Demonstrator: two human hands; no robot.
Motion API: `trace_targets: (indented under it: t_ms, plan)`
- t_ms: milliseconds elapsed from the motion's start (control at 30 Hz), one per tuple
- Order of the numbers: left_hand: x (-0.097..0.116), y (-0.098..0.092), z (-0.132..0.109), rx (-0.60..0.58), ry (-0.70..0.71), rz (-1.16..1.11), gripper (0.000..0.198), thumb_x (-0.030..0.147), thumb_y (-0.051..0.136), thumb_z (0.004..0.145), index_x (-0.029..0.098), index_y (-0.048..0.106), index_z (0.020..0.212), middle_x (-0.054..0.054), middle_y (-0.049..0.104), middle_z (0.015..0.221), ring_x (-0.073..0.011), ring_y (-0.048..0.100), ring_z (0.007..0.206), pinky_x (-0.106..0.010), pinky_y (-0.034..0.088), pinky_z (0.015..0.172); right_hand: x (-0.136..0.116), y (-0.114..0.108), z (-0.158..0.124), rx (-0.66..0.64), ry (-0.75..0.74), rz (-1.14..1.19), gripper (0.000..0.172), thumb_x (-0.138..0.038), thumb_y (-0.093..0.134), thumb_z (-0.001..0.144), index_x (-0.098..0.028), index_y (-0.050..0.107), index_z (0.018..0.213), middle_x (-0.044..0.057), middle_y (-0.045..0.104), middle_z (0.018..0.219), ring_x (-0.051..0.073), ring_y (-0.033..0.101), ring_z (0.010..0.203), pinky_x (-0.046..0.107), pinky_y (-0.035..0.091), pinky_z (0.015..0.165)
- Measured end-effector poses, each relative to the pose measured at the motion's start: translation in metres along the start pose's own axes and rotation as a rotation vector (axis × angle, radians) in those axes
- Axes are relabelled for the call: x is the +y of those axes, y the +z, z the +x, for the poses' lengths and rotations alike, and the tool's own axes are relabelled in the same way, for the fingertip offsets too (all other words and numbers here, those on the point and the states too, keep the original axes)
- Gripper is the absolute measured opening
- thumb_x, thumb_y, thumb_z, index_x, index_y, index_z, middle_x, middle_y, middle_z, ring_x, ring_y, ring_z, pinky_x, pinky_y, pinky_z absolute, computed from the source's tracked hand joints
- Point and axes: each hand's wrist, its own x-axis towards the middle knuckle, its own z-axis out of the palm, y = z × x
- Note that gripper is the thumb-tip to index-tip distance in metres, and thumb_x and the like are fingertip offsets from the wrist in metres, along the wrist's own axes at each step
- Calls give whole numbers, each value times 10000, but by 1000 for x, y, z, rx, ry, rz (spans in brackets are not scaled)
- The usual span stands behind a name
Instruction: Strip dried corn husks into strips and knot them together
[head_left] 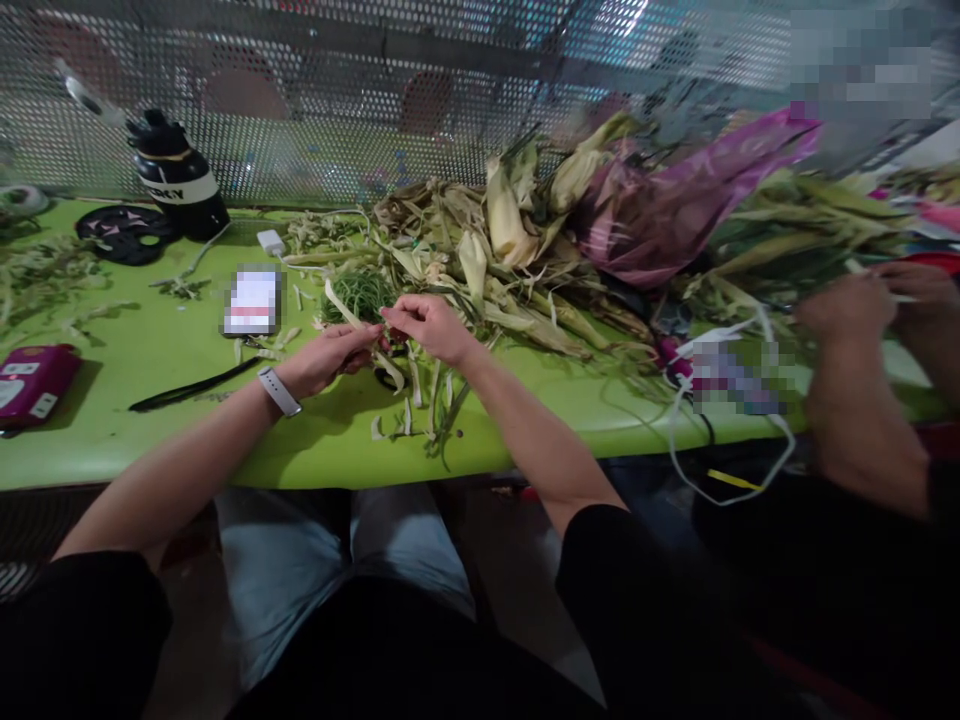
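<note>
My left hand (334,358), with a pale watch band at the wrist, is closed on a pale strip (341,303) that looks like corn husk; its end sticks up and to the left. Close beside it, my right hand (431,326) is pinched, fingertips almost meeting the left ones. What lies between the right fingertips is too small to make out. Just behind both hands sits a heap of thin green strands (364,293). Several pale cut strips (416,385) lie below and around the hands on the green table (285,450).
A large pile of corn husks (517,215) and a pink plastic bag (667,215) fill the back right. To the left are a phone (253,302), a black strap (195,388), a black bottle (178,180) and a magenta box (37,385). A co-worker's hands (847,305) work at right, near a white cable (679,450).
</note>
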Motion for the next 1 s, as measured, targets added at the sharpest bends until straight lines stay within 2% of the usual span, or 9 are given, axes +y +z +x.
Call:
trace_targets:
  t_ms: [133, 300, 433, 500, 600, 700, 767, 833, 1000]
  plan:
    - [3, 3, -3, -7, 30, -32, 339, 453, 643, 852, 142, 623, 718, 49, 340, 511, -58, 271, 449, -215, 198, 451, 4, 3, 2, 118, -18, 4, 473, -625, 602, 835, -187, 537, 669, -28, 528, 593, 95, 434, 548, 259, 346, 563]
    - [0, 2, -2, 63, 67, -64, 319, 407, 630, 874, 152, 566, 694, 45, 398, 499, -54, 323, 440, -193, 231, 440, 9, 0, 7, 158, 9, 59, 514, -709, 621, 764, -201, 544, 741, -24, 558, 658, 109, 510, 598, 265, 414, 612]
    - [-2, -2, 2, 155, 76, -193, 281, 422, 652, 860, 165, 574, 776, 27, 512, 545, -69, 447, 474, -181, 300, 448, 4, -8, 5, 353, 64, 127, 595, -801, 477, 787, -211, 538, 747, -6, 552, 676, 117, 549, 620, 264, 445, 623]
    - [-3, -3, 3, 187, 64, -244, 284, 440, 650, 858, 164, 595, 821, 20, 545, 588, -75, 483, 505, -178, 323, 457, -3, -8, 0, 280, 108, 113, 670, -832, 350, 816, -202, 538, 685, 1, 530, 618, 113, 515, 568, 263, 420, 582]
    - [-3, -2, 3, 202, 83, -264, 300, 455, 683, 826, 161, 624, 844, 28, 536, 606, -68, 470, 514, -175, 315, 455, -13, 0, -8, -4, 89, -34, 675, -837, 421, 784, -188, 532, 634, -15, 490, 551, 101, 435, 520, 264, 340, 532]
    - [-4, -1, 2, 161, 125, -201, 339, 468, 735, 778, 142, 640, 794, 42, 482, 560, -49, 403, 480, -176, 272, 443, -17, 6, -10, 29, 6, -163, 623, -790, 550, 750, -186, 493, 605, -43, 422, 531, 89, 360, 523, 263, 278, 521]
    - [-5, -1, 2, 148, 121, -150, 389, 510, 727, 776, 128, 655, 784, 42, 472, 539, -44, 374, 462, -181, 251, 439, -15, 5, -8, 93, 4, -141, 602, -770, 548, 771, -190, 483, 619, -50, 413, 530, 87, 359, 519, 257, 288, 522]
    - [-7, -2, 3, 170, 110, -143, 418, 540, 723, 769, 127, 662, 801, 37, 488, 548, -44, 380, 462, -182, 250, 441, -13, 2, -7, 93, 39, -95, 583, -750, 529, 803, -193, 484, 638, -48, 444, 530, 87, 394, 511, 251, 316, 524]
    - [-8, -3, 4, 202, 143, -206, 386, 516, 741, 765, 150, 627, 810, 41, 482, 592, -50, 401, 492, -187, 272, 459, -13, 2, -9, -153, 120, -65, 515, -686, 627, 778, -182, 552, 700, -10, 587, 619, 112, 519, 566, 254, 397, 558]
